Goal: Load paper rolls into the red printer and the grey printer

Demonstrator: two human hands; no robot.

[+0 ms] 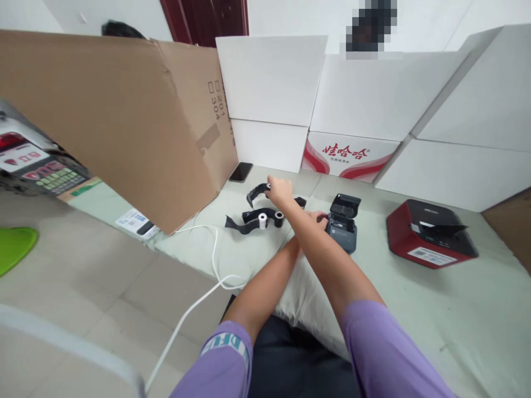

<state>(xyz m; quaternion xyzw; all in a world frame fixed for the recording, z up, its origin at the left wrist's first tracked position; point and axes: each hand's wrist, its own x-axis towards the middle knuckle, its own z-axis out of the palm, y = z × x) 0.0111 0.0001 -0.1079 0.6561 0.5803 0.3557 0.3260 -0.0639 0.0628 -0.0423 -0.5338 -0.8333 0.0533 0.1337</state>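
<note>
My arms cross over the table. My right hand (279, 190) reaches to the left, its fingers pinched on a small roll with a white core and a loose black tail (257, 192). My left hand (317, 218) lies beyond my right forearm, closed against the left side of a small dark portable printer (342, 235). The printer's lid (347, 204) stands up. Nearer to me lie a white-ended roll (263, 221) and a black roll (279, 219), both with black strips trailing left. Another black piece (300, 202) shows partly behind my right forearm.
A red and black box-shaped device (431, 235) stands at the right. A phone (241, 172) lies by the large cardboard box (182, 110). White cartons (269, 83) wall off the back. A white cable (215, 254) runs over the table's front edge. Heads show behind the boxes.
</note>
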